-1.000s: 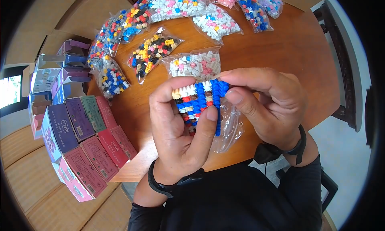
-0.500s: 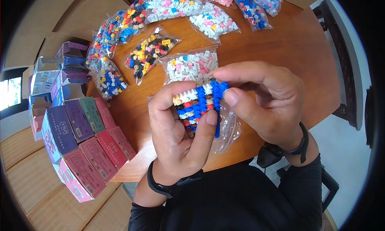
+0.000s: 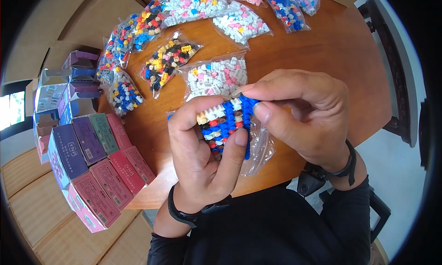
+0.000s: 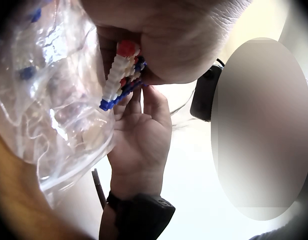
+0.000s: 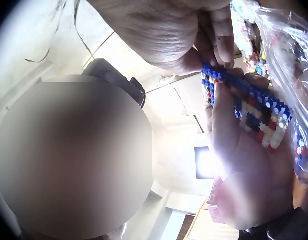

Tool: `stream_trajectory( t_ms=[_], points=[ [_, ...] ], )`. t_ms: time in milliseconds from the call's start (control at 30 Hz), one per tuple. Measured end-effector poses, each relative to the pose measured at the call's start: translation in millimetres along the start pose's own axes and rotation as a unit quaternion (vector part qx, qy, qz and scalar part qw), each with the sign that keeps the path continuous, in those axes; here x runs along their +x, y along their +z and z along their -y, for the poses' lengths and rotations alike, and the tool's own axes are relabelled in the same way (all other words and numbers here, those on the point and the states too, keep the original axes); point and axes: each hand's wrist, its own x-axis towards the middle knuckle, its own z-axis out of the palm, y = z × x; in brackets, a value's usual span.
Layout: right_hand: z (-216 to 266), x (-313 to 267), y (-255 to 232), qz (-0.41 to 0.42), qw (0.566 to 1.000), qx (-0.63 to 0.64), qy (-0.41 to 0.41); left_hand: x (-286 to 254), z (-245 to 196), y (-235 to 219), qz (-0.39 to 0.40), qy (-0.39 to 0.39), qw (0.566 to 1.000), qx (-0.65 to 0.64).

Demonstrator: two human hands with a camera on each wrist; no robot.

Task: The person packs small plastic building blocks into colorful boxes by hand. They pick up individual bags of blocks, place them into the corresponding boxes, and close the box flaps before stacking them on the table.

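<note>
A small-brick model point(image 3: 224, 127) in blue, white, red and tan is held up over the table's near side. My left hand point(image 3: 195, 159) grips it, thumb across its front and index finger along the white top row. With thumb and index fingertip, my right hand point(image 3: 308, 115) pinches the blue upper right corner. In the right wrist view, the blue studded edge of the model point(image 5: 256, 95) runs below the right fingertips. The left wrist view shows a white side of the model point(image 4: 116, 75) with a red brick at one end.
A clear plastic bag point(image 3: 263, 150) lies beneath the hands. Just beyond is a bag of white and pink bricks point(image 3: 218, 76); several more brick bags, including a yellow-and-black one point(image 3: 168, 62), spread toward the back. Stacked boxes point(image 3: 103, 173) line the table's left edge.
The right index finger lifted slightly along the model's top edge, then came back down at the blue corner. The left hand keeps its grip; the head view has shifted slightly.
</note>
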Motion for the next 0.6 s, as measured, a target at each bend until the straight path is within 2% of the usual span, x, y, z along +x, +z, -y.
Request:
stream_trajectory(
  t_ms=[167, 600],
  points=[
    [-1.0, 0.4, -1.9, 0.005, 1.000, -0.006, -0.004, -2.0, 0.1, 1.7, -0.011, -0.029, 0.998, -0.047],
    [-1.0, 1.5, -4.4, 0.005, 0.999, 0.030, 0.024, -3.2, 0.6, 1.7, -0.021, -0.049, 0.997, -0.054]
  ],
)
